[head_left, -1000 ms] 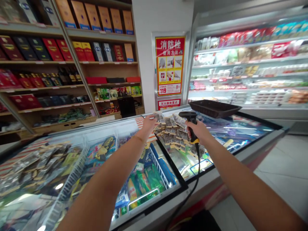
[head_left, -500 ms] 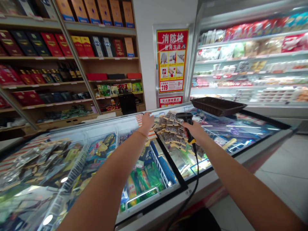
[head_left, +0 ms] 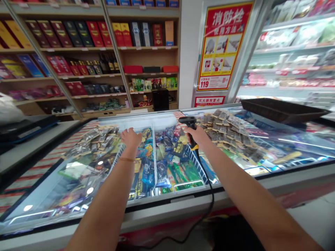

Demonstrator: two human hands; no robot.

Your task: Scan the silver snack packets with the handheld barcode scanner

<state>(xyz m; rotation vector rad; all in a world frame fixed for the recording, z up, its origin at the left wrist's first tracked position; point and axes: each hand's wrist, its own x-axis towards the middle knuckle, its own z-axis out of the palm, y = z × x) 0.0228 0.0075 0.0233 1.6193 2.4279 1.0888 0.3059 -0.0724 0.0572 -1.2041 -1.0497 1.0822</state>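
My right hand (head_left: 200, 138) is wrapped round the grip of a black barcode scanner (head_left: 188, 121) with yellow trim. Its black cord (head_left: 212, 195) hangs down over the freezer's front edge. My left hand (head_left: 131, 139) reaches out over the chest freezer with fingers spread and nothing in it. Close to its left lies a pile of small flat packets (head_left: 98, 139). A second pile of packets (head_left: 230, 130) rests on the glass to the right of my right hand. Between my hands, wrapped ice creams (head_left: 167, 153) fill wire baskets inside the freezer.
A dark tray (head_left: 282, 108) stands on the freezer's right end. At the far left is a counter (head_left: 65, 129) with a black device (head_left: 28, 129). Shelves of boxes and bottles (head_left: 86, 66) line the back, beside a red poster (head_left: 222, 48). A lit display fridge (head_left: 295, 66) stands right.
The view has swung left. My left hand has moved left, away from the orange-and-white striped piece by the right-hand pile, and its fingers are spread. My right hand still grips the barcode scanner.
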